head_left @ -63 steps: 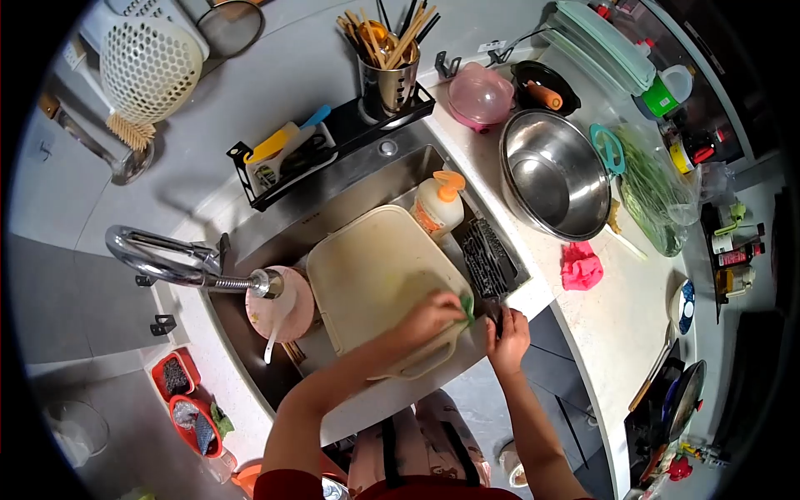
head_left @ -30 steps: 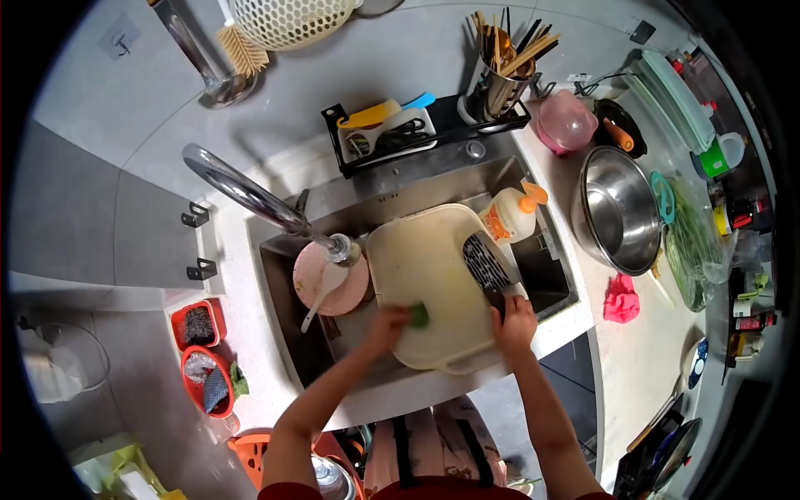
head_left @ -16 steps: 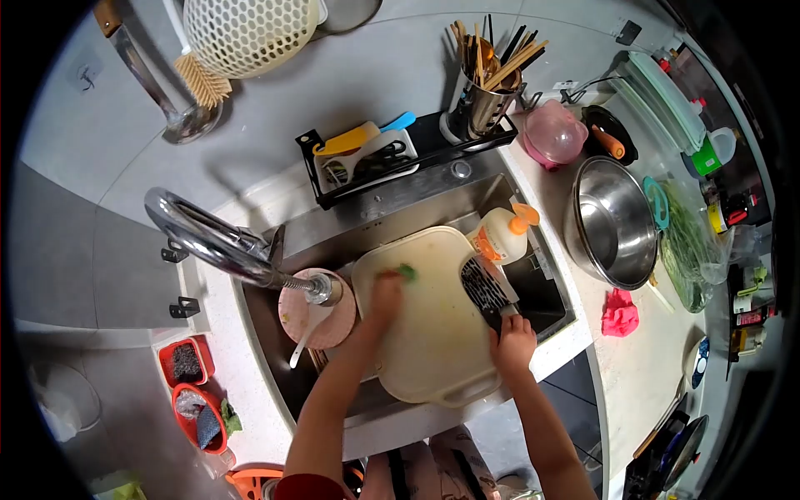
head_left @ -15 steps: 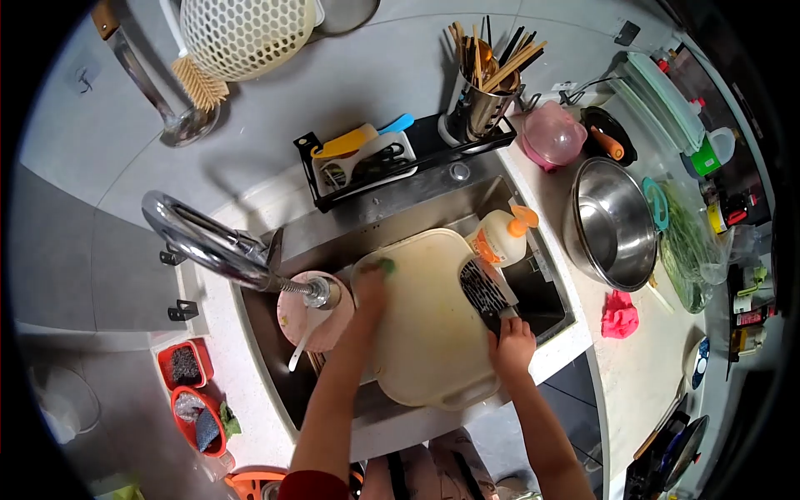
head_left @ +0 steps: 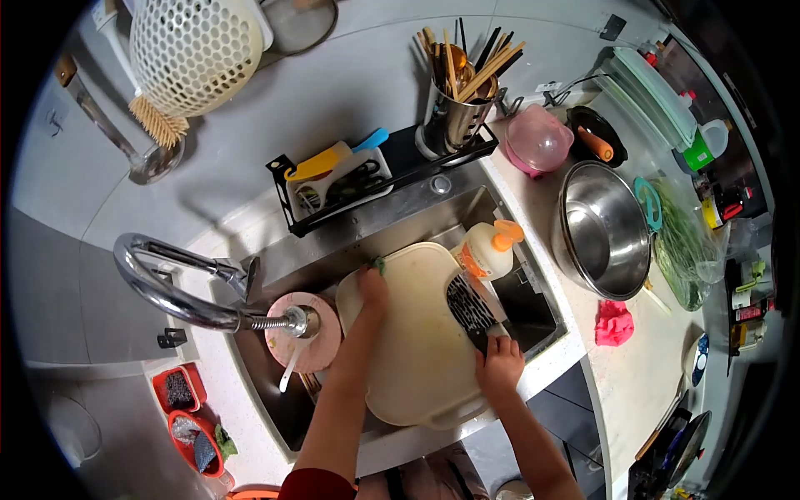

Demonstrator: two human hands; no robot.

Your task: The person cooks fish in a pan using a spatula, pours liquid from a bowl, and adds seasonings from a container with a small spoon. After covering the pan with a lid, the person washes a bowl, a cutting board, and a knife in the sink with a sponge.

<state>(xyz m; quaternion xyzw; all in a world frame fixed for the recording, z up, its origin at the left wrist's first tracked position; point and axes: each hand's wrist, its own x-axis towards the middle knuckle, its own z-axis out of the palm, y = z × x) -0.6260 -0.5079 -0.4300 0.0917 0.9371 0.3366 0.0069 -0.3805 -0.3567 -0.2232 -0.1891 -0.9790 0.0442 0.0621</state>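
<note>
A large cream cutting board [head_left: 408, 358] lies tilted across the sink [head_left: 533, 312]. My left hand [head_left: 372, 290] is at its upper left edge, fingers closed on a small green scrubbing pad [head_left: 379, 264], mostly hidden by the hand. On the board's right side is a broad knife [head_left: 472, 304] with a black-and-white patterned blade and a dark handle. My right hand [head_left: 500, 367] is wrapped round the handle end, close to the board's right edge. Left of the board sit a pink plate [head_left: 321, 354] and a white spoon [head_left: 289, 371], below the faucet [head_left: 192, 312].
A pump bottle [head_left: 486, 252] stands in the sink behind the knife. On the right counter are a steel basin [head_left: 604, 229], a pink cloth [head_left: 614, 323] and bagged greens [head_left: 687, 258]. A black rack [head_left: 400, 193] with utensils runs along the back; red containers [head_left: 196, 387] stand at left.
My left hand has moved up to the board's upper left edge with the green pad. My right hand stays at the knife handle. The whole view has shifted slightly.
</note>
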